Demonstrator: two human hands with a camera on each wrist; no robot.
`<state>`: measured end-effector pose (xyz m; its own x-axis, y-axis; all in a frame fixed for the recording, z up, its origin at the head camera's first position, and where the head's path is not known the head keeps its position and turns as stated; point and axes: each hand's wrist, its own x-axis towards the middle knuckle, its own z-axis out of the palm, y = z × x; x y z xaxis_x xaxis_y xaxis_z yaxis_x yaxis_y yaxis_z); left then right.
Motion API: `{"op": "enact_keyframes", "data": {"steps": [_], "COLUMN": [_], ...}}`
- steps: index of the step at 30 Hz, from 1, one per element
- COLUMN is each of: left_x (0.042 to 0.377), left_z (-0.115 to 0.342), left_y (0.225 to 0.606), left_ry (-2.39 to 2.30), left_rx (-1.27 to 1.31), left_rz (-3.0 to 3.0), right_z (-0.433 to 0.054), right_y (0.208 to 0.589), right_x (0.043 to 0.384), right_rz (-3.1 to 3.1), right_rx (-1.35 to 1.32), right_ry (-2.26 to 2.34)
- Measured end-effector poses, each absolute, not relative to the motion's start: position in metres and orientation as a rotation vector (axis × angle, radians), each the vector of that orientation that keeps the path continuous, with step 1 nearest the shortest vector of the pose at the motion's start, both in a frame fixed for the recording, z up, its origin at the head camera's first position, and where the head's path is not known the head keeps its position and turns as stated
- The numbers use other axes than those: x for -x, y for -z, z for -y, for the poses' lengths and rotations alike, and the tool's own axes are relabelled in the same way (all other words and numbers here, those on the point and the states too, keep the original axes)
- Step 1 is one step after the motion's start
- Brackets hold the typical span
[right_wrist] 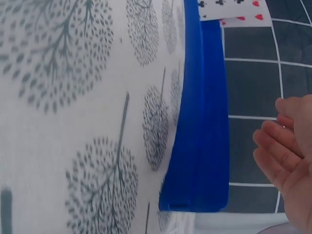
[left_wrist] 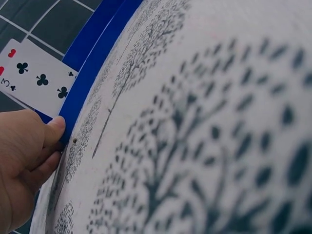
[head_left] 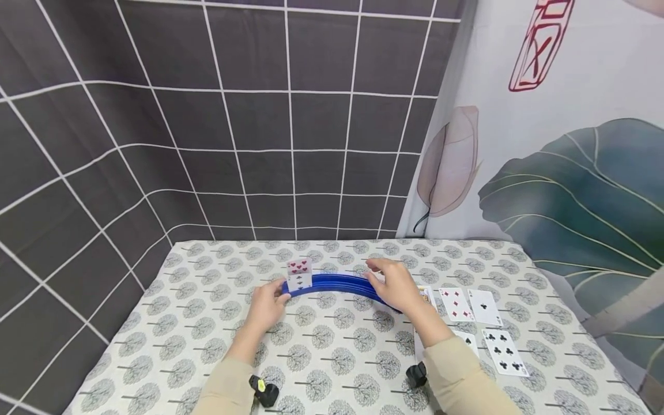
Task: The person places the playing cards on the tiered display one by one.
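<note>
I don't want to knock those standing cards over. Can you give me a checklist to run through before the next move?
1. Left hand gripping the end of the blue holder: ok.
2. Three of clubs standing in the holder: ok.
3. Hearts card seated properly: cannot tell; the three of clubs covers its lower part.
4. Right hand holding nothing: ok.
5. Five of diamonds and six of clubs lying face up: ok.
6. Spade card fully visible: not ok; the right sleeve partly hides it.
</note>
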<state>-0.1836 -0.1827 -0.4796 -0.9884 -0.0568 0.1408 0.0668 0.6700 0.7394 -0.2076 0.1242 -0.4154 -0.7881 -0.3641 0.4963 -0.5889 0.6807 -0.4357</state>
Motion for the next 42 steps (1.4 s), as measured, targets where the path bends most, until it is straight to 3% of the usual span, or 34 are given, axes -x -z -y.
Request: {"op": "enact_keyframes", "data": {"steps": [42], "left_x": [0.184], "left_z": [0.184], "left_y": [0.484], "left_ry": [1.25], "left_rx": [0.029], "left_rz": [2.716], "right_z": [-0.208], "right_y": [0.417], "right_x": [0.203], "right_rz": [2.604], "right_rx": [-0.573], "right_ry": [-0.839]}}
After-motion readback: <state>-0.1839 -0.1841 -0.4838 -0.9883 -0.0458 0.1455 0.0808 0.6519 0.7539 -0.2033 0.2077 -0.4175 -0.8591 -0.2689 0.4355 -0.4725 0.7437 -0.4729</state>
